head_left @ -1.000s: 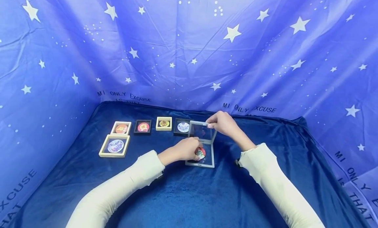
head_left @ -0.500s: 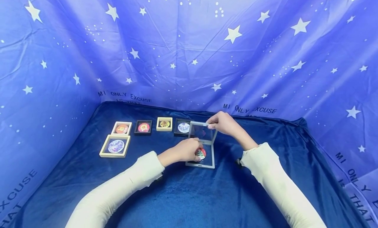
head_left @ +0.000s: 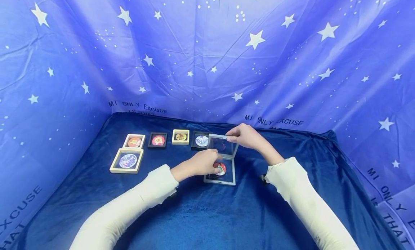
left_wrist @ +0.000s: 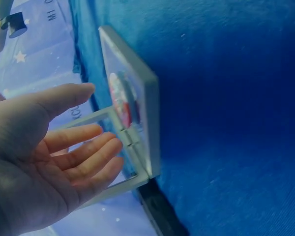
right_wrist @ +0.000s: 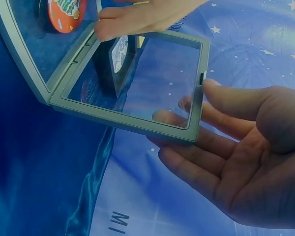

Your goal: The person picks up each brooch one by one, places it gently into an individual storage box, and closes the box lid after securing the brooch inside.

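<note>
A grey hinged display frame [head_left: 223, 183] lies opened on the blue velvet cloth, its clear-windowed lid [right_wrist: 128, 122] raised. On the film of the lower half sits a round red badge [head_left: 222, 168] with a green Christmas tree. My left hand [head_left: 202, 163] is over that half, partly covering the badge in the head view. Seen from the left wrist, its thumb and loosely bent fingers stand apart from the badge [left_wrist: 120, 101], pinching nothing. My right hand [head_left: 245, 135] pinches the lid's far edge, thumb on one side and fingers behind.
Behind the lid is a black frame with a blue-and-white disc [head_left: 201, 140]. Further left stand a small cream frame [head_left: 180, 142], a black frame [head_left: 157, 147] and two pale frames, the nearer one [head_left: 124, 170] larger. A starry curtain [head_left: 194, 44] hangs behind.
The left fingers have loosened from the badge, and more of it shows now, lying flatter. My right hand keeps hold of the lid in the same place.
</note>
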Demonstrator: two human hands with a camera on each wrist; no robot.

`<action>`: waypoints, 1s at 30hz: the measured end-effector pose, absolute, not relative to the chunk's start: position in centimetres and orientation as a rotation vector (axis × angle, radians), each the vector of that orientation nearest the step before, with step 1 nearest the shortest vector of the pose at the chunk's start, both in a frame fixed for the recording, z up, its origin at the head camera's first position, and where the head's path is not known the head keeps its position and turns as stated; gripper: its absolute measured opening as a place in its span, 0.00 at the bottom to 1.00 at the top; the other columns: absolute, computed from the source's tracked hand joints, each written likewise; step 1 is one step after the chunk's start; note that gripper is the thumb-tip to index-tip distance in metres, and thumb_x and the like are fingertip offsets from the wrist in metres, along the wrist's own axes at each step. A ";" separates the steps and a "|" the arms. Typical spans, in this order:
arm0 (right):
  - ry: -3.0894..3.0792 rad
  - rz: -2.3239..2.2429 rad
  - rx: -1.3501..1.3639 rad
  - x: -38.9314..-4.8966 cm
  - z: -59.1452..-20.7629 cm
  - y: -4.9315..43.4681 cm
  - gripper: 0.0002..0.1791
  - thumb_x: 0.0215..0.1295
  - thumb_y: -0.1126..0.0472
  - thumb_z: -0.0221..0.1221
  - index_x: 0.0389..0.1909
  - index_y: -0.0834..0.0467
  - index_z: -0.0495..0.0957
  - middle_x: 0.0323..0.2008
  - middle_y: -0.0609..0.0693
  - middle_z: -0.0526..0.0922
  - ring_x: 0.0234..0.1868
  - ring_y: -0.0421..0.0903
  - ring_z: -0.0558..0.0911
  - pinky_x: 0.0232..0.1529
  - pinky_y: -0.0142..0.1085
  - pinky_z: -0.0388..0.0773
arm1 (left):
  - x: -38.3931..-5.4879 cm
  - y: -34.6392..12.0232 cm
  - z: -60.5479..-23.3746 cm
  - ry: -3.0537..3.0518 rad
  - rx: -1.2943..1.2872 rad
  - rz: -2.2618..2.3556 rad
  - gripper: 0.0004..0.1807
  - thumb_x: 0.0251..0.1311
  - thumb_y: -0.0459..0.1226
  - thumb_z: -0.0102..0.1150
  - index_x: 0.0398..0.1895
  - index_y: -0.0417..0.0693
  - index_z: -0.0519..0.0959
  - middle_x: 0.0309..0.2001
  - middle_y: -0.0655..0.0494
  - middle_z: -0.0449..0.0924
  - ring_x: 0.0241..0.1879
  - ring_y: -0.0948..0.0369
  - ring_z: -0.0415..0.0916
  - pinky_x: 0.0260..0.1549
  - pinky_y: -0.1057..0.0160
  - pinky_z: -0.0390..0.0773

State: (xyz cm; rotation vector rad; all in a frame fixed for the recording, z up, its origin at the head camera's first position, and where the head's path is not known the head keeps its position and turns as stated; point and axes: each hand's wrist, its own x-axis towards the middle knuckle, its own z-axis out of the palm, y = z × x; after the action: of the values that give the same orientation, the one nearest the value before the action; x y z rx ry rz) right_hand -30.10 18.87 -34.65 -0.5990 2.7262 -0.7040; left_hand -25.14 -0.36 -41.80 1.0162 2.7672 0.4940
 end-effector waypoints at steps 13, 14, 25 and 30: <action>2.591 -0.961 -0.366 -30.6 -34.1 19.8 0.30 0.78 0.45 0.52 0.69 0.63 0.72 0.69 0.63 0.74 0.70 0.63 0.73 0.68 0.59 0.69 | -26.2 -1.6 -38.2 2.949 0.921 1.043 0.11 0.68 0.46 0.63 0.38 0.50 0.89 0.30 0.60 0.89 0.27 0.68 0.81 0.28 0.68 0.78; 2.567 -0.981 -0.327 -30.7 -34.0 19.9 0.32 0.78 0.44 0.52 0.70 0.64 0.71 0.70 0.64 0.72 0.70 0.63 0.72 0.69 0.59 0.68 | -26.3 -1.6 -38.0 2.971 0.879 1.100 0.11 0.68 0.47 0.63 0.37 0.51 0.89 0.29 0.61 0.88 0.25 0.69 0.79 0.26 0.69 0.77; 2.339 -1.104 -0.175 -31.1 -34.8 21.1 0.42 0.77 0.38 0.47 0.76 0.67 0.58 0.76 0.68 0.61 0.76 0.65 0.64 0.75 0.53 0.62 | -27.2 -2.1 -37.3 3.090 0.464 1.320 0.19 0.72 0.49 0.56 0.37 0.44 0.85 0.30 0.51 0.84 0.29 0.57 0.79 0.35 0.60 0.77; 2.302 -1.113 -0.147 -31.0 -35.5 21.5 0.43 0.77 0.37 0.46 0.76 0.68 0.59 0.74 0.68 0.65 0.74 0.62 0.69 0.75 0.54 0.62 | -27.4 -2.3 -37.4 2.991 0.310 1.251 0.24 0.72 0.53 0.54 0.43 0.41 0.86 0.35 0.50 0.87 0.34 0.55 0.83 0.40 0.56 0.80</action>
State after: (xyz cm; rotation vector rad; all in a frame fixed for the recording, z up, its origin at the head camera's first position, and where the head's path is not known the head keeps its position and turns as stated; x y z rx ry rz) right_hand -31.02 21.51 -35.46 -0.1471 2.3017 -1.1135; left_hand -27.41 -2.29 -37.39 0.3097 2.9909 1.2513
